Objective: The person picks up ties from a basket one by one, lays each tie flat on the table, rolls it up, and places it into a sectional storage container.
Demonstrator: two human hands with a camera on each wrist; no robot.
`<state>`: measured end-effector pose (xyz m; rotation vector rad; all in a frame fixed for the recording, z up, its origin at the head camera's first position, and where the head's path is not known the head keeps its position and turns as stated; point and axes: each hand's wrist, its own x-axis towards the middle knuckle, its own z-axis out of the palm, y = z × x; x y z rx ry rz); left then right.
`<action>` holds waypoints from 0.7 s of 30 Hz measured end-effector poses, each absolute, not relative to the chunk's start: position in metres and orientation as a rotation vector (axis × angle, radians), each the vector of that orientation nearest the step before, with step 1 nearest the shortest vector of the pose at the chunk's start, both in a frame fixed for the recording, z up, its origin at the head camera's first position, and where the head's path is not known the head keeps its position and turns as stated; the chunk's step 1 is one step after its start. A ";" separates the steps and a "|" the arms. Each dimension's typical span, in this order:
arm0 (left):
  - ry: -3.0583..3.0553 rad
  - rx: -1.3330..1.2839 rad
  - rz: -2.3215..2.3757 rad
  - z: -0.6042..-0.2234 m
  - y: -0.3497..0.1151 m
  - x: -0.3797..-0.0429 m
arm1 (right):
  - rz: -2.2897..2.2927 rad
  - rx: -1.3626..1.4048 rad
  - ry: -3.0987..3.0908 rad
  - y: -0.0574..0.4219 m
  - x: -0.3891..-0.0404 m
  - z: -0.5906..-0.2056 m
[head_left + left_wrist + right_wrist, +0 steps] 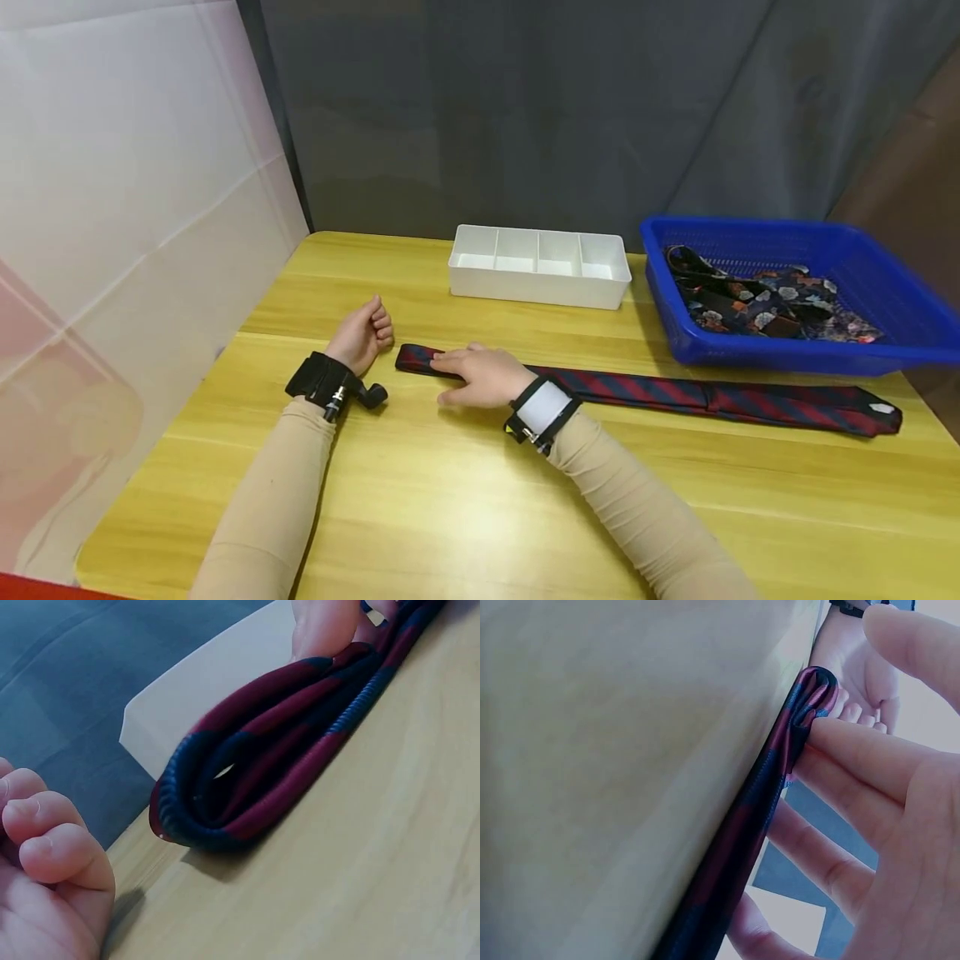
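Observation:
A necktie [637, 390] with dark red and navy stripes lies lengthwise across the table, its pointed wide end [862, 410] at the right. In the left wrist view its left end shows as a rounded fold [247, 757] of several layers. My right hand [483, 379] rests on the tie near this fold, fingers extended; the right wrist view shows the fingertips [821, 735] against the fabric. Just left of the fold, my left hand [363, 336] lies on its side with loosely curled fingers [56, 832], holding nothing and apart from the tie.
Behind the tie stands a white box [536, 287] with several compartments. A blue plastic basket [780, 350] at the back right holds dark flower-patterned fabric items [765, 304]. A dark curtain [525, 117] hangs behind the wooden table [420, 500], a pale sheet [135, 167] at the left.

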<state>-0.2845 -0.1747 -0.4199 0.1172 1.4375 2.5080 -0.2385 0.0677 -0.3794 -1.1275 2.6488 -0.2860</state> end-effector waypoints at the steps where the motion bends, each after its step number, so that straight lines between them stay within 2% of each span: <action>1: 1.451 0.119 2.508 -0.419 -0.174 -0.285 | -0.289 -1.127 2.650 0.068 -0.239 -0.379; 9: 1.634 0.140 2.455 -0.418 -0.171 -0.284 | -0.300 -1.095 2.640 0.067 -0.237 -0.376; 21: 1.558 0.165 2.480 -0.419 -0.171 -0.286 | -0.282 -1.077 2.649 0.067 -0.238 -0.377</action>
